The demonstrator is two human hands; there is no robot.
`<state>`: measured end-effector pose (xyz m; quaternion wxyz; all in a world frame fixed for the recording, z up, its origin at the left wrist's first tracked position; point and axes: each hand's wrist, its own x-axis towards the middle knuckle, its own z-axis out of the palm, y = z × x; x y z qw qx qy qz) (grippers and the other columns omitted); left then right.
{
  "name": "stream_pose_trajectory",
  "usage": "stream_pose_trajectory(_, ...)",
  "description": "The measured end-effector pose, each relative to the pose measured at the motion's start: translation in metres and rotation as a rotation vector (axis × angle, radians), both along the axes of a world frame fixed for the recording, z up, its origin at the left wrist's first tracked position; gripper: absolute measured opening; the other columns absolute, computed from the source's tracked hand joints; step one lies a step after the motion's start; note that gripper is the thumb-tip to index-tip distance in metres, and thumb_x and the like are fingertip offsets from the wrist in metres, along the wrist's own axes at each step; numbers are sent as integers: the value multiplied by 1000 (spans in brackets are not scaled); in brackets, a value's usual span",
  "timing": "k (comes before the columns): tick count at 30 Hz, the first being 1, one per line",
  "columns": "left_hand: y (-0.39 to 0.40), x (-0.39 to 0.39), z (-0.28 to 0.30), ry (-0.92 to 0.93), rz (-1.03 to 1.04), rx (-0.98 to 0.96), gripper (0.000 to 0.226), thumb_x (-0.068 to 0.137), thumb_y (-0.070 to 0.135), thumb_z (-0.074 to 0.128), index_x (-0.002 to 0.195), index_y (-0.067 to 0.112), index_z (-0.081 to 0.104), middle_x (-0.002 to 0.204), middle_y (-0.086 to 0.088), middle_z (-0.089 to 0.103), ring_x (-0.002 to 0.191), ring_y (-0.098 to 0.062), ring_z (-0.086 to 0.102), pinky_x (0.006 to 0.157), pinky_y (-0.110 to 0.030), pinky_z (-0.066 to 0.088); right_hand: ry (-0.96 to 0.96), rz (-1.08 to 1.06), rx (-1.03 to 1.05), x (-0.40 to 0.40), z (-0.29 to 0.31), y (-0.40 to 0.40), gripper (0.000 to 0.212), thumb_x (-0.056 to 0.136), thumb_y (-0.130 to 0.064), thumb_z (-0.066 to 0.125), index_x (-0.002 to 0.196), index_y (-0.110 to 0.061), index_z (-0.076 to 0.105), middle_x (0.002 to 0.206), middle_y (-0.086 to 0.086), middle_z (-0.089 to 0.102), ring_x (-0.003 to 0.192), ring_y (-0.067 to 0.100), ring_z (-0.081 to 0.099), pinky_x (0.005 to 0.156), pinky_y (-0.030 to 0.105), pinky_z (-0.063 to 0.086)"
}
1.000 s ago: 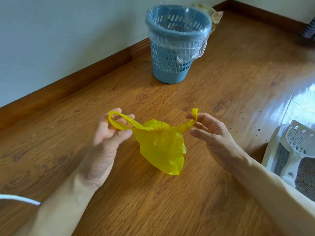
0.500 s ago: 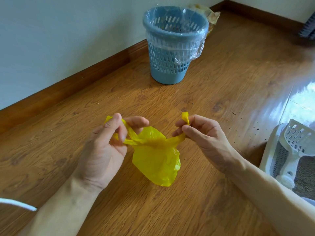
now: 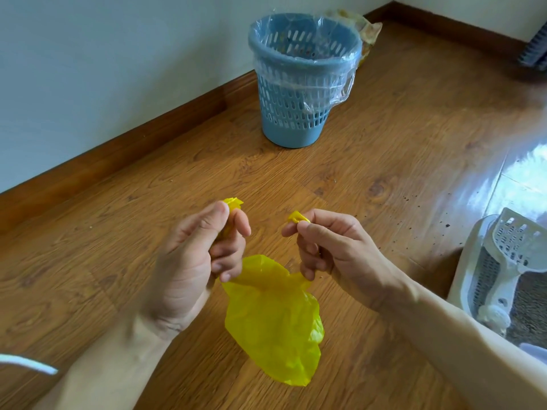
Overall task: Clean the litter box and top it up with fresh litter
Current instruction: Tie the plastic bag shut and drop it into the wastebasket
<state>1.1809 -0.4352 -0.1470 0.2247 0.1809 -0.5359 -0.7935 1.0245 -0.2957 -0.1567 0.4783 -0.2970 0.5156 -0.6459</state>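
Observation:
A small yellow plastic bag [image 3: 275,327] hangs between my hands above the wooden floor. My left hand [image 3: 192,261] grips one handle, whose crumpled end sticks out above my thumb. My right hand [image 3: 331,253] pinches the other handle between thumb and forefinger. The bag's body sags below both hands. At the right edge stands the white litter box [image 3: 470,276] with a white slotted scoop [image 3: 521,244] lying in it over dark litter.
A blue slotted waste bin [image 3: 299,84] lined with clear plastic stands by the wall ahead. Behind it lies a crumpled yellowish bag [image 3: 367,28]. Dark litter grains [image 3: 414,214] are scattered on the floor near the box. A white cord [image 3: 26,363] crosses the lower left corner.
Both hands have turned upright and pulled the handles upward, so the bag now hangs lower beneath them. The view has shifted slightly.

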Motion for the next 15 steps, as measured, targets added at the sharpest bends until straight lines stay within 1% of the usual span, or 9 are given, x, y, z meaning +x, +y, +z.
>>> stream_pose_trajectory(2, -5, 3, -5, -48, 42, -77, 39, 97, 35, 44, 72, 10, 58, 53, 8, 25, 44, -11, 21, 44, -21, 22, 67, -18, 48, -8, -6, 4, 24, 96, -21, 56, 90, -2, 69, 60, 4, 33, 48, 14, 31, 46, 28, 36)
stream_pose_trajectory(4, -13, 8, -14, -147, 88, -247, 41, 94, 43, 49, 65, 13, 52, 50, 9, 26, 42, -12, 21, 44, -21, 23, 182, -82, 136, -22, -17, 14, 26, 93, -24, 56, 83, -4, 69, 54, 1, 34, 47, 15, 29, 45, 26, 29)
stream_pose_trajectory(6, -17, 10, -20, -228, 129, -320, 45, 87, 51, 50, 63, 13, 47, 50, 7, 26, 42, -13, 22, 44, -27, 22, 189, -168, 209, -34, -28, 25, 26, 96, -20, 54, 81, -4, 68, 52, -1, 32, 46, 13, 27, 47, 25, 27)
stream_pose_trajectory(8, -18, 6, -22, -240, 124, -398, 48, 91, 50, 47, 66, 9, 45, 51, 6, 26, 45, -14, 22, 45, -36, 19, 248, -189, 243, -39, -30, 27, 28, 100, -13, 51, 81, -1, 67, 52, 0, 32, 46, 14, 27, 46, 26, 27)
stream_pose_trajectory(9, -17, 3, -21, -233, 122, -414, 47, 95, 46, 46, 67, 9, 45, 52, 7, 26, 46, -14, 22, 46, -37, 18, 278, -198, 247, -39, -29, 27, 28, 100, -12, 50, 81, 0, 67, 52, 1, 33, 46, 15, 28, 46, 26, 27)
stream_pose_trajectory(12, -19, -4, -17, -199, 139, -338, 38, 97, 36, 44, 72, 8, 51, 53, 9, 26, 48, -12, 23, 46, -29, 20, 307, -251, 164, -40, -16, 21, 27, 100, -13, 50, 82, -2, 67, 53, 2, 34, 45, 16, 30, 44, 26, 29)
stream_pose_trajectory(14, -20, -4, -17, -184, 129, -327, 33, 97, 32, 44, 83, 6, 58, 56, 4, 32, 52, -14, 30, 49, -31, 27, 310, -276, 109, -40, -10, 20, 25, 101, -10, 49, 88, -1, 68, 56, 6, 36, 47, 16, 34, 46, 28, 34)
stream_pose_trajectory(15, -21, -3, -18, -179, 119, -352, 29, 97, 29, 43, 90, 7, 61, 60, 0, 39, 57, -17, 37, 54, -32, 34, 322, -279, 91, -39, -9, 19, 24, 101, -6, 47, 91, -1, 68, 59, 8, 40, 50, 18, 38, 49, 30, 38)
